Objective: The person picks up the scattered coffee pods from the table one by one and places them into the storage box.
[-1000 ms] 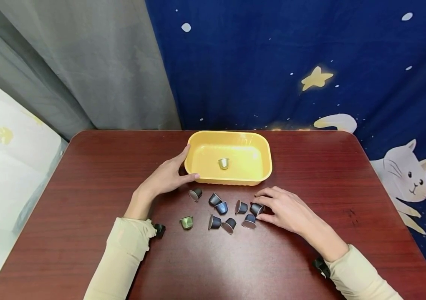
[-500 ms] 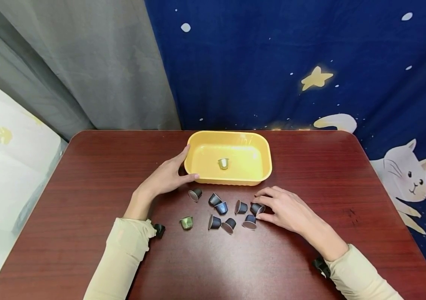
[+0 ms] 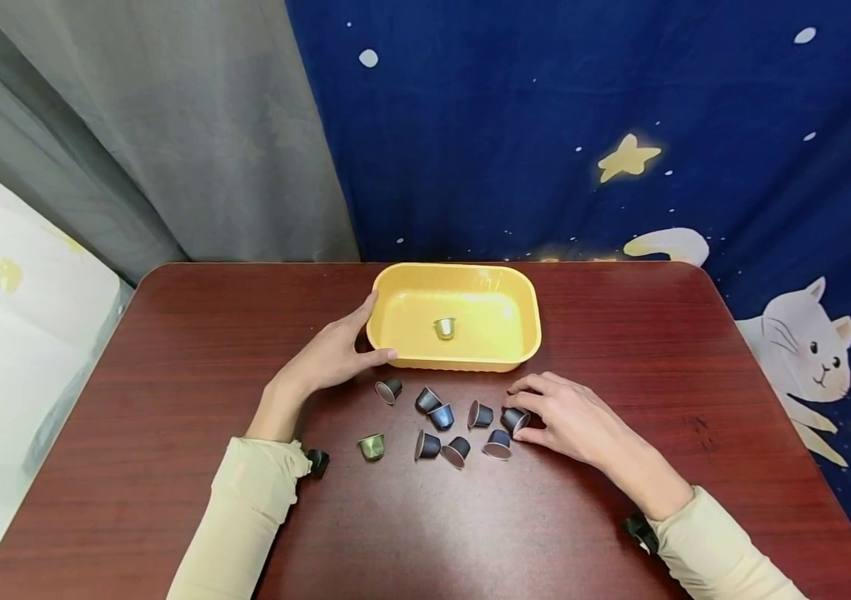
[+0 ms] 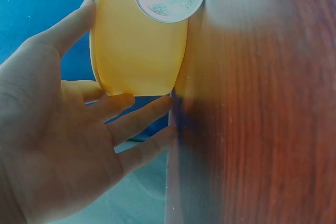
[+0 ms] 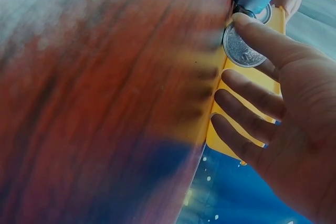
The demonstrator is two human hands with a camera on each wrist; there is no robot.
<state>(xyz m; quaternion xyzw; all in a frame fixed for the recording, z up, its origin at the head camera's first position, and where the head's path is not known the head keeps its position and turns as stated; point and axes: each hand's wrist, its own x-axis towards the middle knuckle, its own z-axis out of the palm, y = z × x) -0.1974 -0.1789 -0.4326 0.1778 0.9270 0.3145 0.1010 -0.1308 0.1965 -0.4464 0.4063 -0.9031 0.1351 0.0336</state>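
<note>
My left hand (image 3: 329, 354) rests at the left end of a yellow plastic tray (image 3: 530, 333), thumb at its front rim. In the left wrist view its fingers (image 4: 140, 121) are straight against the tray's end. My right hand (image 3: 571, 417) pinches a dark coffee capsule (image 3: 515, 420) on the table between thumb and index finger. The right wrist view shows the capsule's silver lid (image 5: 244, 50) by the thumb, the other fingers spread loosely. Inside the tray sits a pale gold capsule (image 3: 444, 328).
Several dark capsules lie between the hands, among them a blue one (image 3: 441, 417) and a blackish one (image 3: 388, 390) near the left thumb. A green capsule (image 3: 372, 447) lies apart at left. Behind the red-brown table (image 3: 620, 317) hang a grey curtain (image 3: 245, 125) and a blue curtain (image 3: 485, 125).
Both hands keep their places, and the tray and loose capsules stay put. The head view has shifted very slightly.
</note>
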